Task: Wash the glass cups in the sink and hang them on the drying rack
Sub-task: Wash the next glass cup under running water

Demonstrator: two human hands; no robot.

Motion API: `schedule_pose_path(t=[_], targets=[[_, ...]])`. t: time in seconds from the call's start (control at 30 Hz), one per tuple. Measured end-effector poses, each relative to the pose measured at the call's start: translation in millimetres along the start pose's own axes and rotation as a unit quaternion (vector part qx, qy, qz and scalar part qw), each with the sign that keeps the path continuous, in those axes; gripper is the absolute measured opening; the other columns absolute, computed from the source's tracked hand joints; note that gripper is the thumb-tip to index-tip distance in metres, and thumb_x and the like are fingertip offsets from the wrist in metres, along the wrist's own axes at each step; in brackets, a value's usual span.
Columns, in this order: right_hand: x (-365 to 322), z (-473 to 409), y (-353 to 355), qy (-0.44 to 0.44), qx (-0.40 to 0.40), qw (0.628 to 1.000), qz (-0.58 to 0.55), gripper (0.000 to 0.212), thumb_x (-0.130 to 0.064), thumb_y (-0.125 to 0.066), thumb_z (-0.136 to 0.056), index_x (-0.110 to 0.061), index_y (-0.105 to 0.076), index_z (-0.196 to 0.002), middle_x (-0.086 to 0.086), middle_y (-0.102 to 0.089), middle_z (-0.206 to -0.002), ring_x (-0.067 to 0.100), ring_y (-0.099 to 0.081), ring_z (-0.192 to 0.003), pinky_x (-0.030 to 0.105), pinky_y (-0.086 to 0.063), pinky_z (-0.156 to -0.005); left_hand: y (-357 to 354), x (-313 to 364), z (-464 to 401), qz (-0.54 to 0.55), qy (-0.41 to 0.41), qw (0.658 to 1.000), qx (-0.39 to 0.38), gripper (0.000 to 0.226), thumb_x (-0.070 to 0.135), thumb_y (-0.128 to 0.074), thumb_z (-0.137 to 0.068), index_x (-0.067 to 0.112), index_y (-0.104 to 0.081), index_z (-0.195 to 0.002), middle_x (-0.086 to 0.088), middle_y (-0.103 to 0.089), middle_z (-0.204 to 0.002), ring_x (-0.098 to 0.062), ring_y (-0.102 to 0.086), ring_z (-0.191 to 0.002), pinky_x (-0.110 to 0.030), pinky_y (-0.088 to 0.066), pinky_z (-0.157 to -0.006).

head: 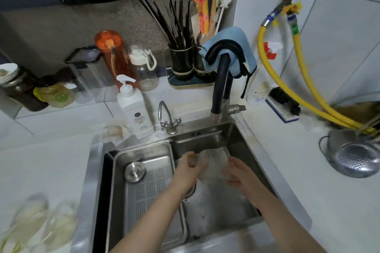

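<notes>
A clear textured glass cup (213,165) lies on its side between my hands, low over the steel sink (242,146). My left hand (190,167) grips its left end, fingers curled round the rim. My right hand (239,173) holds the other end from the right. The black faucet (221,80) rises behind the sink with a blue cloth (236,47) draped over it. Whether water runs, I cannot tell. No drying rack shows clearly.
A perforated steel tray (148,183) fills the sink's left half. A white soap pump bottle (133,107) and small tap (167,117) stand behind it. Blurred pale objects (39,224) lie on the left counter. A metal colander (355,156) and yellow hoses (298,80) sit at right.
</notes>
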State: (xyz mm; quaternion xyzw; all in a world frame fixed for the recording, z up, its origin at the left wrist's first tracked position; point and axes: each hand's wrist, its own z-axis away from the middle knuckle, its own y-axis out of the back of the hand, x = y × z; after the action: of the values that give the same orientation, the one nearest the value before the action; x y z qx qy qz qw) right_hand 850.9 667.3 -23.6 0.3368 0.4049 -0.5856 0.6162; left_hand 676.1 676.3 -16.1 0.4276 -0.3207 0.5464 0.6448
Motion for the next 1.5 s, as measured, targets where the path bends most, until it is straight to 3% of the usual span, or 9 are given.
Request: schedule_pose_path(t=[0.13, 0.37, 0.53, 0.63, 0.73, 0.87, 0.97, 1.13, 1.5], targets=[[-5, -11, 3, 0.028, -0.038, 0.999, -0.012, 0.025, -0.013, -0.059, -0.091, -0.021, -0.056, -0.114, -0.006, -0.065, -0.102, 0.007, -0.063, -0.091, 0.017, -0.051, -0.068, -1, 1, -3, -0.050, -0.037, 0.997, 0.052, 0.045, 0.038, -0.056, -0.095, 0.018, -0.049, -0.134, 0.004, -0.063, -0.105, -0.014, -0.061, -0.097, -0.036, -0.052, -0.094], [-13, -38, 21, 0.103, -0.059, 0.992, 0.033, 0.069, -0.020, -0.084, -0.064, -0.012, -0.048, -0.122, 0.005, -0.060, -0.117, 0.008, -0.065, -0.098, 0.017, -0.053, -0.070, 0, 13, -8, 0.067, -0.010, 0.995, 0.077, 0.011, 0.019, -0.055, -0.097, 0.012, -0.060, -0.090, -0.008, -0.064, -0.086, -0.015, -0.064, -0.071, -0.022, -0.056, -0.059], [-33, -71, 39, 0.111, -0.102, 0.988, 0.039, 0.039, -0.003, -0.069, -0.083, -0.015, -0.056, -0.117, 0.000, -0.066, -0.112, 0.009, -0.067, -0.101, 0.023, -0.055, -0.078, -8, 20, -15, 0.162, 0.010, 0.983, 0.083, 0.007, 0.010, -0.063, -0.091, 0.005, -0.061, -0.087, -0.007, -0.065, -0.079, -0.012, -0.064, -0.072, -0.020, -0.057, -0.064], [-46, -100, 52, 0.086, 0.019, 0.996, -0.005, 0.002, -0.015, -0.063, -0.091, -0.014, -0.065, -0.090, 0.012, -0.068, -0.096, 0.026, -0.065, -0.085, 0.033, -0.053, -0.079, -13, 23, -18, 0.183, -0.009, 0.977, 0.113, 0.007, 0.004, -0.062, -0.090, 0.005, -0.062, -0.083, -0.004, -0.064, -0.073, -0.008, -0.063, -0.066, -0.017, -0.055, -0.062], [-55, -145, 74, 0.072, 0.126, 0.987, 0.069, 0.026, -0.026, -0.067, -0.087, -0.014, -0.056, -0.067, 0.009, -0.058, -0.068, 0.026, -0.058, -0.065, 0.036, -0.050, -0.065, -14, 25, -23, 0.196, -0.026, 0.973, 0.120, 0.003, 0.003, -0.063, -0.089, 0.002, -0.063, -0.086, -0.001, -0.066, -0.069, -0.007, -0.064, -0.064, -0.018, -0.055, -0.065], [-51, -209, 100, 0.070, 0.148, 0.978, 0.126, 0.045, -0.054, -0.066, -0.066, -0.018, -0.048, -0.086, 0.005, -0.049, -0.088, 0.025, -0.055, -0.083, 0.039, -0.048, -0.079, -16, 28, -28, 0.206, -0.036, 0.972, 0.104, 0.005, 0.004, -0.062, -0.090, 0.000, -0.063, -0.091, 0.000, -0.068, -0.071, -0.002, -0.067, -0.064, -0.016, -0.056, -0.067], [-68, -219, 96, 0.086, 0.142, 0.969, 0.183, 0.032, -0.033, -0.059, -0.089, -0.006, -0.055, -0.105, 0.009, -0.054, -0.094, 0.022, -0.053, -0.087, 0.036, -0.042, -0.077, -18, 28, -31, 0.213, -0.039, 0.971, 0.098, 0.010, 0.005, -0.063, -0.089, -0.004, -0.063, -0.094, -0.004, -0.068, -0.075, -0.008, -0.067, -0.070, -0.019, -0.056, -0.073], [-69, -236, 105, 0.102, 0.167, 0.956, 0.218, 0.017, -0.010, -0.049, -0.094, 0.001, -0.061, -0.088, 0.016, -0.055, -0.081, 0.027, -0.051, -0.079, 0.037, -0.037, -0.074, -16, 28, -32, 0.225, -0.041, 0.969, 0.090, 0.010, 0.003, -0.062, -0.089, -0.006, -0.063, -0.094, -0.001, -0.069, -0.070, -0.007, -0.067, -0.069, -0.024, -0.056, -0.080], [-71, -246, 110, 0.081, 0.185, 0.954, 0.222, 0.025, -0.015, -0.050, -0.095, 0.002, -0.066, -0.103, 0.010, -0.058, -0.087, 0.022, -0.053, -0.083, 0.045, -0.049, -0.091, -15, 14, -31, 0.211, -0.020, 0.972, 0.099, 0.009, 0.003, -0.063, -0.089, -0.004, -0.065, -0.094, 0.001, -0.066, -0.070, -0.009, -0.064, -0.074, -0.022, -0.056, -0.080]])
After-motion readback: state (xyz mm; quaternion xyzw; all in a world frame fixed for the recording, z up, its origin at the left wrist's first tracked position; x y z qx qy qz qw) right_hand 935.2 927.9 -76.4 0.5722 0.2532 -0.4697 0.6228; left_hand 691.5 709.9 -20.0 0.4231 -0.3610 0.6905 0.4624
